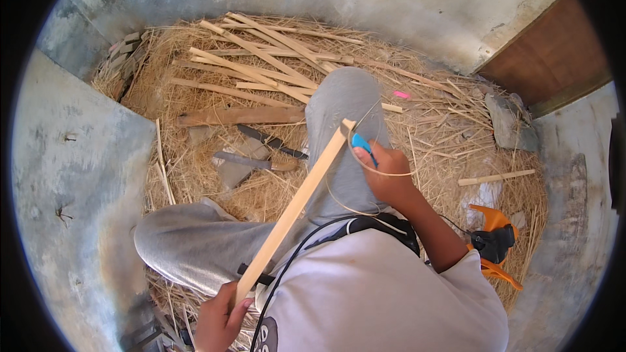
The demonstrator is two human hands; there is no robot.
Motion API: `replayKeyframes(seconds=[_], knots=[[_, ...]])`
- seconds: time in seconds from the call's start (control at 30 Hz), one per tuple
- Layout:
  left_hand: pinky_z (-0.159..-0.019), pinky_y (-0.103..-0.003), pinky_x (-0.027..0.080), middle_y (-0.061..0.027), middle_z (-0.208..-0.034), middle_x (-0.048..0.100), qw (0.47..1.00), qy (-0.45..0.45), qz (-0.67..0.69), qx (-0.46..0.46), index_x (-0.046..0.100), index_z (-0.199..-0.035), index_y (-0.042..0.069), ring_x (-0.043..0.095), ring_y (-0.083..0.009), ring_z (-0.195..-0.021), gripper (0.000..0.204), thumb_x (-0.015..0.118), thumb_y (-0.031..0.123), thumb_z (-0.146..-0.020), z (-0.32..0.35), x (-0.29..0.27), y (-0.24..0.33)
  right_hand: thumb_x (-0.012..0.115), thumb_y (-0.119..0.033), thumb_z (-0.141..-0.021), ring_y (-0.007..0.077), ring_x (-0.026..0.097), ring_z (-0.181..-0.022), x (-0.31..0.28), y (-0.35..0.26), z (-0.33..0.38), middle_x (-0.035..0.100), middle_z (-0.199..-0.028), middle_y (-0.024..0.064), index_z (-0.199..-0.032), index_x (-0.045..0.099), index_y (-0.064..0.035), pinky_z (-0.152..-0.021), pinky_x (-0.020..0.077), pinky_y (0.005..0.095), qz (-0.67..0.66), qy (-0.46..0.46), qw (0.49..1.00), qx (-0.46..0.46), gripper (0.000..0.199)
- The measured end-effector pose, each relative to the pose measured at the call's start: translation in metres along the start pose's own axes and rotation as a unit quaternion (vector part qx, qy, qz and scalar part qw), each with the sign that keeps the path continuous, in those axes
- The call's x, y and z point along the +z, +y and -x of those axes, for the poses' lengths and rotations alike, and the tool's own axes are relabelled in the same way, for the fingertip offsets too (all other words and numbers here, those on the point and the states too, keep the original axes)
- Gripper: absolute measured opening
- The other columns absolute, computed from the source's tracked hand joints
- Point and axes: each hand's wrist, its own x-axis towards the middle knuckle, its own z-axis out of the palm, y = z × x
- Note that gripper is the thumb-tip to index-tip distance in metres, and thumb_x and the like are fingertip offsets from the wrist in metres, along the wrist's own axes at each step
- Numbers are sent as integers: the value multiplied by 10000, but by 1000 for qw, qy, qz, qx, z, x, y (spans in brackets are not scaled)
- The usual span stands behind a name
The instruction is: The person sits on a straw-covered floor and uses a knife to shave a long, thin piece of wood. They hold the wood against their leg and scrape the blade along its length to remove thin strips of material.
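Observation:
A long pale strip of split bamboo or wood [293, 208] slants across my lap, its far end resting above my raised right knee. My left hand [222, 318] is closed around its near end, beside my hip. In my right hand [389, 173] is a small blue-handled knife [362, 146], its blade side against the strip's far end. The fingers hide part of the handle. A thin curled shaving [381, 173] loops from that end past my right hand. Another thin sliver arcs down across my trousers.
Several pale strips [261, 49] lie crossed on the shaving-covered floor ahead. Left of my knee are a flat brown board [238, 116], a wooden-handled knife [251, 160] on a stone, and a dark blade [267, 140]. An orange and black object [493, 242] stands at right. Weathered walls [78, 156] enclose the space.

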Motion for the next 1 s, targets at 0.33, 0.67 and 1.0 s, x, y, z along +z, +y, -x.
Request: replayKeyframes(seconds=[0.33, 0.67, 1.0], knots=[[-1086, -405, 383, -199, -1343, 602, 997, -47, -24, -56, 543, -1387, 26, 526, -325, -1297, 419, 485, 236, -1030, 45, -24, -25, 559, -388, -1017, 366, 597, -515, 8, -3, 3, 560, -575, 185, -835, 607, 2, -506, 450, 461, -27, 45, 998, -37, 432], [-639, -352, 423, -152, -801, 574, 970, 200, 134, -41, 591, -1211, 41, 536, -257, -686, 281, 593, 186, -970, 68, -12, -106, 497, -340, -1051, 165, 408, -486, 13, 22, 2, 414, -542, 92, -783, 538, 5, -492, 349, 379, -197, 90, 973, 85, 439], [-567, -468, 425, -204, -664, 590, 973, 184, -65, 125, 520, -960, 43, 597, -433, -630, 297, 589, 330, -996, -88, 30, 43, 521, -339, -1040, 251, 524, -484, -6, 20, -9, 487, -550, 127, -968, 648, 8, -504, 405, 379, -180, -8, 983, -45, 377]])
